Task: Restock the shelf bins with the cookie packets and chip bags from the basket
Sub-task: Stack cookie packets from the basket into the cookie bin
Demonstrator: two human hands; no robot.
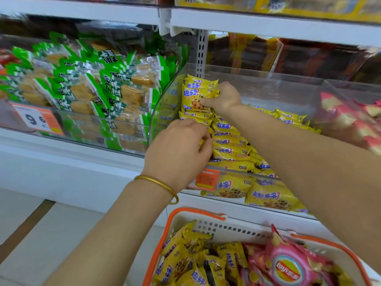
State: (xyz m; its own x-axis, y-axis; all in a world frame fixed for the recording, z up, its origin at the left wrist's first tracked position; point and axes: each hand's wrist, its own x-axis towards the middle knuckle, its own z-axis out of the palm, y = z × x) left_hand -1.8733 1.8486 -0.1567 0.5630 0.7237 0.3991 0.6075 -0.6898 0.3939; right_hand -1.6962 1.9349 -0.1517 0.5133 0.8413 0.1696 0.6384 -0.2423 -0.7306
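Fingers point(204, 139) of left hand point(179, 150) and right hand point(225, 98) grip cookie packets point(229, 141) in clear shelf bin point(278, 89).

Yellow cookie packets point(228, 141) fill a clear bin point(257, 79), with more in the basket point(175, 218) below.
The packets lie in overlapping rows along the bin's left side. The right hand point(225, 98) grips a small stack at the back left corner, and the left hand point(179, 147) pinches packets in the nearer rows. The white, orange-rimmed basket holds loose yellow packets at left and pink chip bags point(288, 265) at right.
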